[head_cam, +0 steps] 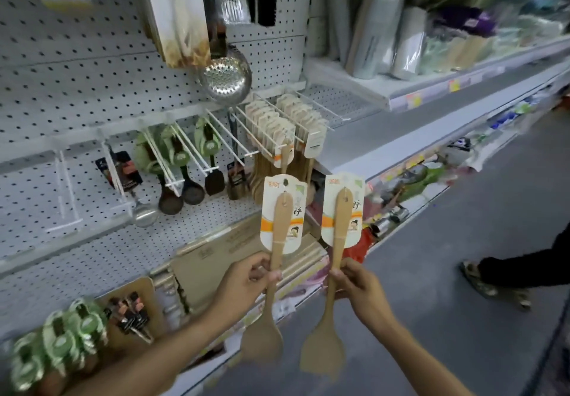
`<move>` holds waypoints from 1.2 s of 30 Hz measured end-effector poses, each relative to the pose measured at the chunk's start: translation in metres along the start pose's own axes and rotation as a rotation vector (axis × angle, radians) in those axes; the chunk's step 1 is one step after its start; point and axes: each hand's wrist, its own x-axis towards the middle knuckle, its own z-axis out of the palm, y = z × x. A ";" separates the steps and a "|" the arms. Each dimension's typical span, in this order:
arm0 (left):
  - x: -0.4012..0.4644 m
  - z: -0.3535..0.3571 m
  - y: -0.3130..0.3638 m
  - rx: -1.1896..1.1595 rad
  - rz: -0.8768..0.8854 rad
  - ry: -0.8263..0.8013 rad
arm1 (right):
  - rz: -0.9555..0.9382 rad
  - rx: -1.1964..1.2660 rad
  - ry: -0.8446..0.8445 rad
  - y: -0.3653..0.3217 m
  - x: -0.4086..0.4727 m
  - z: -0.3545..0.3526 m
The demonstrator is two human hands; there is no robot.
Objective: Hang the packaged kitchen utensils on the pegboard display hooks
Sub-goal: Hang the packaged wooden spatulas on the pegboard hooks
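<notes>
Spatulas: our left hand (246,278) grips one (279,241), right hand (354,284) the other (337,229) | step: carrying to hooks | next: thread card holes onto the far spatula hook (271,130)

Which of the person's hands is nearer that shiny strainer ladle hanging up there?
Left. The left hand is below the strainer ladle; the right hand is below it too, but further right.

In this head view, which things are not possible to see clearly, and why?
- Goods on the upper right shelf: blurred by motion.
- Print on the spatula cards: too small to read.
- Person at right: cut off by the frame edge, only a leg and sandals show.
- Green packages at lower left: blurred.
</notes>
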 end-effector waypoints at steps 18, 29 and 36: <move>0.146 0.044 0.009 0.110 -0.045 0.003 | 0.047 -0.015 -0.082 0.025 0.167 -0.070; 0.199 0.048 0.015 0.069 -0.091 0.069 | 0.041 -0.083 -0.184 0.027 0.243 -0.093; 0.213 0.057 0.019 0.039 -0.134 0.167 | 0.047 -0.110 -0.261 0.041 0.280 -0.109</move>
